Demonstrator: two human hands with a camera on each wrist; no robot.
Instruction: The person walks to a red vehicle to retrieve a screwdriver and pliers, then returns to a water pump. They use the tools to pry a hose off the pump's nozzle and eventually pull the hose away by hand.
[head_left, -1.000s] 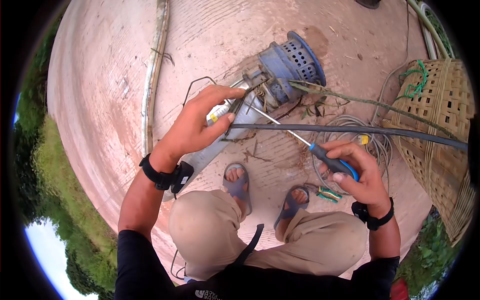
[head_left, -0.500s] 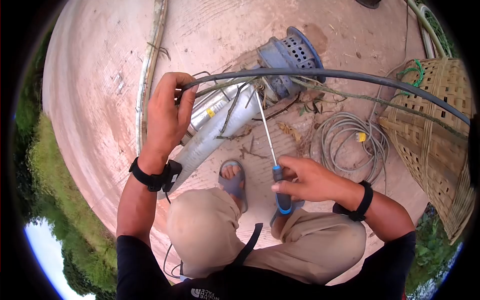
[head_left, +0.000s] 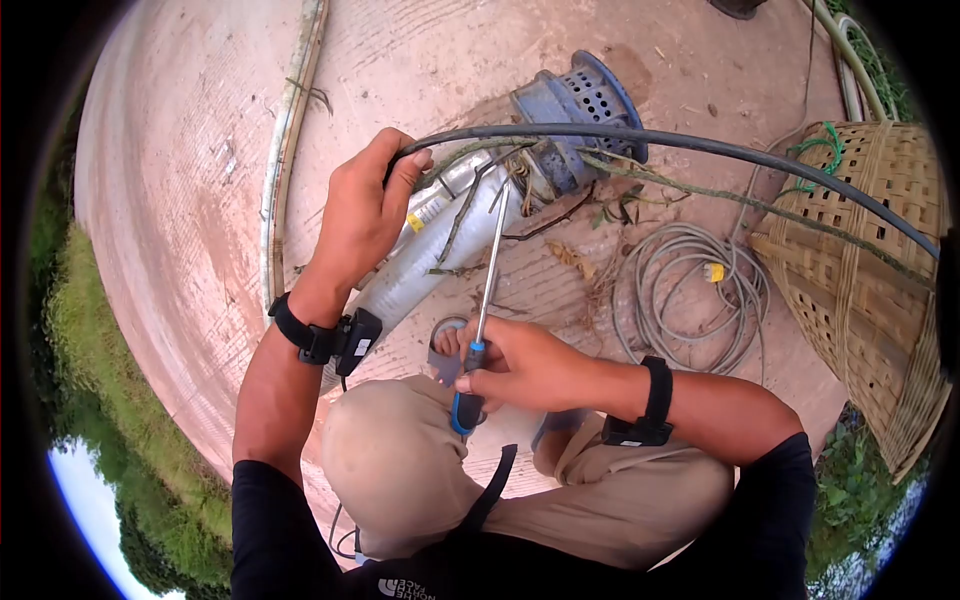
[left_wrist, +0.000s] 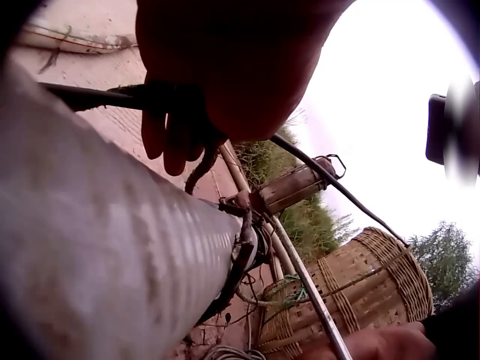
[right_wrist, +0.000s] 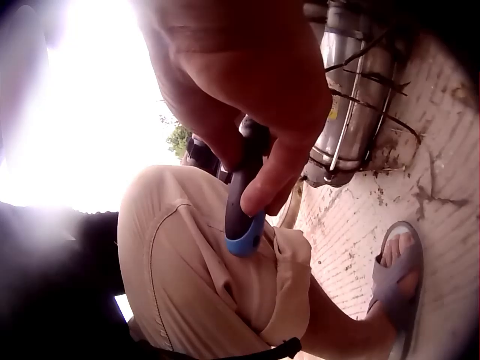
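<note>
My left hand (head_left: 362, 210) grips a black cable (head_left: 620, 132), which arches above a blue pump (head_left: 565, 125) with a perforated end and runs off to the right. A mossy rope (head_left: 690, 190) passes close under the same hand. In my right hand (head_left: 540, 365) is a screwdriver (head_left: 466, 408) with a black and blue handle, held between thumb and fingers. Its long steel shaft points away from me, the tip overlapping the tied joint where the silver pipe (head_left: 430, 255) meets the pump. The handle's blue end (right_wrist: 244, 244) shows above my knee in the right wrist view.
A woven basket (head_left: 850, 220) with green string stands at the right. Coiled grey cable (head_left: 640, 300) with a yellow tag lies on the concrete before it. A long pale pipe (head_left: 285, 150) runs along the left. Twigs (head_left: 465, 215) lie across the silver pipe.
My left hand has moved from the tied joint, taken hold of the black cable and raised it. My right hand has swung left toward my knee with the screwdriver, turning its shaft more upright in view.
</note>
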